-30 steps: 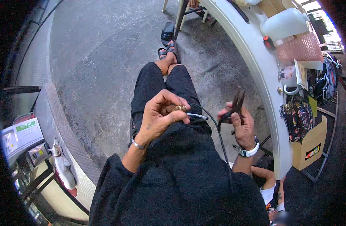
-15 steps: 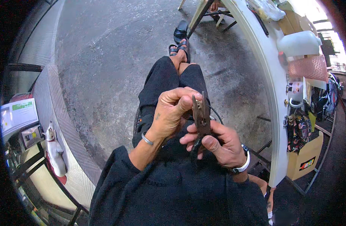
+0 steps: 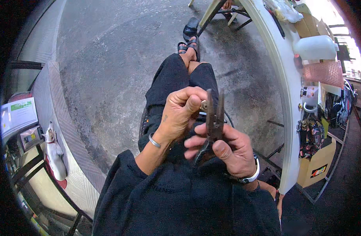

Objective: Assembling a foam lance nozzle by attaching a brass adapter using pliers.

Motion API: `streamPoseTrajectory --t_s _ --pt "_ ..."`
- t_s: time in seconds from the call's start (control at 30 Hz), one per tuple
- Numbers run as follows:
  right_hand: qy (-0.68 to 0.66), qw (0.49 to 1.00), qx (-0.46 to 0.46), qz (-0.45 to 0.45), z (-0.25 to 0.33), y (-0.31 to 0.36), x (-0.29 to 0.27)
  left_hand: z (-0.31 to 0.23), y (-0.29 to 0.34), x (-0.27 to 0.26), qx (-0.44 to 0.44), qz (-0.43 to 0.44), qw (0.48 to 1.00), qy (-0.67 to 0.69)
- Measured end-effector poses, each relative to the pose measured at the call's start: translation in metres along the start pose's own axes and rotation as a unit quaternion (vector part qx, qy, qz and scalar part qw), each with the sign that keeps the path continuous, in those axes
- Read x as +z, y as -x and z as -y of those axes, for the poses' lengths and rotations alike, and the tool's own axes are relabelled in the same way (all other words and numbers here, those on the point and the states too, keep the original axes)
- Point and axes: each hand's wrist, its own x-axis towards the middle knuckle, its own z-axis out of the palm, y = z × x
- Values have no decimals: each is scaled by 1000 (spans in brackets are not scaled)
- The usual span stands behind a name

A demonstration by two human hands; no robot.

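One left hand (image 3: 178, 112) and one right hand (image 3: 238, 153), making two, both bare. One pair of pliers (image 3: 214, 128) with two jaws, one small metal fitting (image 3: 204, 105), one dark cable (image 3: 229, 119). One silvery bangle (image 3: 153, 141), one wristwatch (image 3: 254, 174) with a white rim. One pair of black shorts (image 3: 170, 76), two crossed feet (image 3: 189, 58) in black sandals (image 3: 182, 48), plus one further black slide sandal (image 3: 190, 27). One white tabletop (image 3: 289, 161), and on it one translucent plastic jug (image 3: 316, 47), one mug (image 3: 309, 94), one sheet of pink bubble wrap (image 3: 324, 74). One brown cardboard carton (image 3: 325, 157) with one colourful printed patch (image 3: 318, 171). One white dog (image 3: 56, 157), one red collar (image 3: 52, 142).
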Motion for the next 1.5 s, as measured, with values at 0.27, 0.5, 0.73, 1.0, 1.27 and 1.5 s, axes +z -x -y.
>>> streamPoseTrajectory --t_s 0.27,0.5,0.73,1.0,1.27,1.5 --pt "-19 988 141 57 -1 0 2 -1 3 -15 -28 -63 997 -43" --pt "-10 998 14 53 17 2 -10 -1 1 -9 7 -70 997 -26" --pt "96 993 48 -49 3 5 -1 -16 6 -4 -95 -88 990 -48" --pt "-77 985 155 21 -16 7 -19 5 -2 -6 -115 -66 991 25" --pt "-19 994 95 -48 -24 -5 -18 12 5 -15 -145 -108 979 -95" --pt "-64 994 82 -28 -23 -3 -18 10 7 -8 -134 -68 989 -3"
